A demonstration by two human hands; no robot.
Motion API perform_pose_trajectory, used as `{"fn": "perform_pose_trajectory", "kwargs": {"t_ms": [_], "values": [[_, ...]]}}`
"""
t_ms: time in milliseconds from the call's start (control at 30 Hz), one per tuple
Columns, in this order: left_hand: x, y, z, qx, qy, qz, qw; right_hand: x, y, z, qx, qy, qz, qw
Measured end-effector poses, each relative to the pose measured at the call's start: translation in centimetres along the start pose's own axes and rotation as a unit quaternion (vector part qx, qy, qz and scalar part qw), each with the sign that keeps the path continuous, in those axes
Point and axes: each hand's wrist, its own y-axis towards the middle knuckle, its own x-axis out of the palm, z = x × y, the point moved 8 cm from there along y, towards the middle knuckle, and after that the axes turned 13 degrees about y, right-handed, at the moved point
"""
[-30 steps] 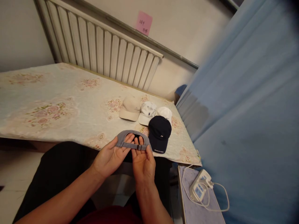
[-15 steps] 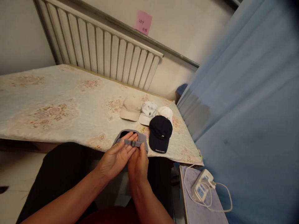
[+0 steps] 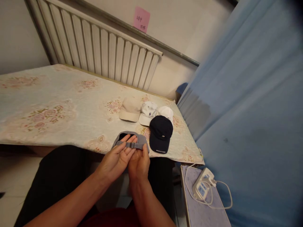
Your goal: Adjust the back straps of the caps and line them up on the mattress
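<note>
A grey baseball cap (image 3: pixel 141 138) is held at the near edge of the bed, its back strap and buckle facing me. My left hand (image 3: pixel 119 156) grips the strap at its left end, thumb on top, with its fingers reaching under the strap into the cap's opening. My right hand (image 3: pixel 139 162) pinches the strap's right end between thumb and fingers; its other fingers are partly hidden under the left hand. Just right of the grey cap lies a navy cap (image 3: pixel 161 132). Behind are a beige cap (image 3: pixel 130 107), a white cap with a small dark logo (image 3: pixel 148 111) and another white cap (image 3: pixel 166 111).
The caps lie on a bed with a floral sheet (image 3: pixel 59 94). A radiator (image 3: pixel 104 50) runs behind it. A blue curtain (image 3: pixel 248 119) hangs at right. On a small table (image 3: pixel 213 217) beside the bed rests a white power strip (image 3: pixel 203 184) with a looped cable.
The view has shifted slightly, so the scene sits a little further left. Both hands keep the same hold on the grey cap's strap.
</note>
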Motion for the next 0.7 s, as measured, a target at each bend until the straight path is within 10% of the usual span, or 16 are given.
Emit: {"fn": "perform_pose_trajectory", "kwargs": {"t_ms": [700], "values": [[-0.8, -0.5, 0.9, 0.081, 0.057, -0.015, 0.995, 0.2, -0.1, 0.4, 0.01, -0.02, -0.015, 1.0]]}}
